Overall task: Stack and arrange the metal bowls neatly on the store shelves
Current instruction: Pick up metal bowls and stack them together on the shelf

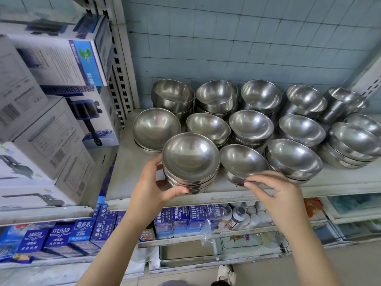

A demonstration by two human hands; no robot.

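Several stacks of shiny metal bowls stand in rows on a grey shelf (132, 178). My left hand (153, 186) grips the front-left stack of bowls (190, 159) at its left side and base, near the shelf's front edge. Just to its right a tilted bowl (243, 159) leans toward the front; my right hand (276, 193) has its fingertips on that bowl's near rim and foot. Another front stack (293, 157) sits further right. More stacks fill the middle row (250, 124) and the back row (216, 94) against the wall.
A blue tiled wall (226, 38) backs the shelf. Cardboard pump boxes (51, 112) fill the left-hand shelving beside a perforated upright (121, 79). Below are blue medicine boxes (181, 219), small bottles (239, 215) and a metal tray (189, 252). A shoe (226, 273) shows on the floor.
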